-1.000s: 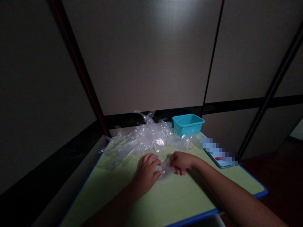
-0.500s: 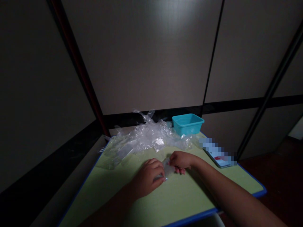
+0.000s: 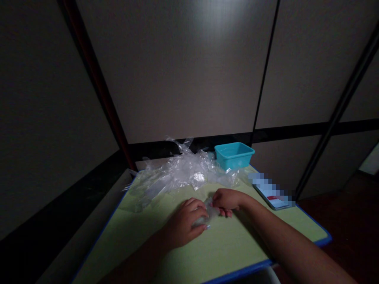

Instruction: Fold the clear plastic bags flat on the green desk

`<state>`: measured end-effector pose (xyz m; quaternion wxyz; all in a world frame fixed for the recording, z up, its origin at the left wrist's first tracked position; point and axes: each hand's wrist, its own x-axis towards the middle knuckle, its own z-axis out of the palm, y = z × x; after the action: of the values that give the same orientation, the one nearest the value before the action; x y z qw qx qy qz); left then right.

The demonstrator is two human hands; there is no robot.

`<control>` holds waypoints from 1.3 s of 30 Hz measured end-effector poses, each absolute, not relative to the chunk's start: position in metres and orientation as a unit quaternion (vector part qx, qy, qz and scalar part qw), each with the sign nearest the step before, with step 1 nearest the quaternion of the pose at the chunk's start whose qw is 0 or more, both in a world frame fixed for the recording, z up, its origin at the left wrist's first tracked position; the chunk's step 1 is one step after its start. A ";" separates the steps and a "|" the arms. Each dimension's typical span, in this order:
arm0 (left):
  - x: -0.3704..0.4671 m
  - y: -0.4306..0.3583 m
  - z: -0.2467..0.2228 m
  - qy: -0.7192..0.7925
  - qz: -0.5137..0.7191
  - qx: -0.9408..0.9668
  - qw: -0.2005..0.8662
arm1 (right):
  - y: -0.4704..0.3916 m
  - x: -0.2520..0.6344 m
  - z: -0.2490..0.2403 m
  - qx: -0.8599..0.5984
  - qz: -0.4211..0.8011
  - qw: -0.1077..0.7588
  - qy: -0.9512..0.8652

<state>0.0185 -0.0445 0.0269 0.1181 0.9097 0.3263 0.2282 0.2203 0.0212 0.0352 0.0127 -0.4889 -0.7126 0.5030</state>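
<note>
Fiddly film work: looks like the step here is handling the edge of a clear plastic piece (image 3: 212, 213).

Reckon the next move calls for a light pinch, since stuff this thin probably creases easily. Left to right: a crinkled heap of plastic (image 3: 186, 169) sprawls beyond the left hand (image 3: 188, 221), which is back-up with curled fingers and the thumb pointing right; can't tell if it's actually gripping or just steadying the film under it. The piece lies low over the green tabletop (image 3: 231, 240), right between the hands. Right hand (image 3: 227, 201) has knuckles up, thumb and finger seemingly pinched on the film, other fingers tucked underneath. Beyond that hand sits a blue tub (image 3: 233, 161); off to its right, a phone (image 3: 271, 194), partly pixelated.
</note>
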 end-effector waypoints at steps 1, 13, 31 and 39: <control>0.018 -0.044 0.027 0.323 0.225 0.912 0.119 | 0.022 0.221 0.036 -0.488 0.502 0.011 -0.713; 0.019 -0.042 0.028 0.307 0.219 0.919 0.116 | 0.026 0.225 0.033 -0.483 0.509 0.002 -0.713; 0.019 -0.040 0.024 0.305 0.191 0.928 0.097 | 0.021 0.225 0.044 -0.496 0.495 0.001 -0.713; 0.019 -0.040 0.025 0.305 0.180 0.930 0.094 | 0.020 0.224 0.044 -0.497 0.499 0.005 -0.710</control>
<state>0.0193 -0.0403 0.0251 0.0938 0.9304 0.3050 0.1802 0.2238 0.0199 0.0442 0.0050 -0.4971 -0.7095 0.4995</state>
